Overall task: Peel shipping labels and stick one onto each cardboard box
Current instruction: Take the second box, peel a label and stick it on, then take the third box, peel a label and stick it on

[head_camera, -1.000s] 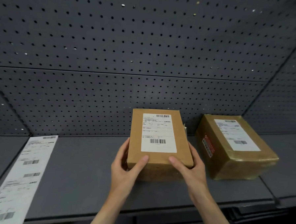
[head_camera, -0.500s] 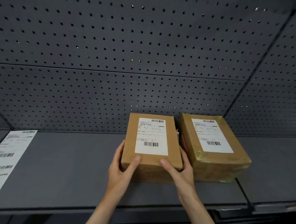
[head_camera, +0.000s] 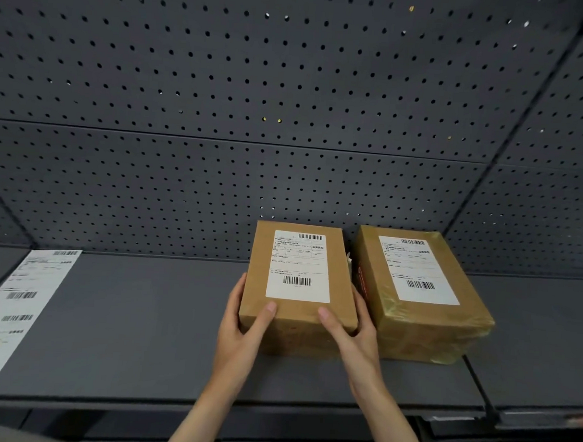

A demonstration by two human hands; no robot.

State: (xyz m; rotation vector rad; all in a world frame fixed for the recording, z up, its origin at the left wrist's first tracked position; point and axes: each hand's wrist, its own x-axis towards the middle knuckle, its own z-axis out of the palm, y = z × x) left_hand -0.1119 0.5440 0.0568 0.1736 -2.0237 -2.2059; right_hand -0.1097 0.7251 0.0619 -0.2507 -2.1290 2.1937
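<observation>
shelf (head_camera: pixel 142 331) (grey) | 2 boxes (head_camera: pixel 297 336) (head_camera: pixel 422 332) | label sheet (head_camera: pixel 18 308) at L

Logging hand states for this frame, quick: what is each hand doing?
Left hand: grips the left side of the plain cardboard box, thumb on top.
Right hand: grips the same box's right side, thumb on top.

— The boxes?
— A plain cardboard box (head_camera: pixel 298 288) lies flat on its shelf, white label (head_camera: pixel 299 267) on top; just beside it on the right, a tape-wrapped box (head_camera: pixel 424 295) — also labelled (head_camera: pixel 417 269).
— And the spare labels?
— A label sheet (head_camera: pixel 15 311) lies far left, well apart.
</observation>
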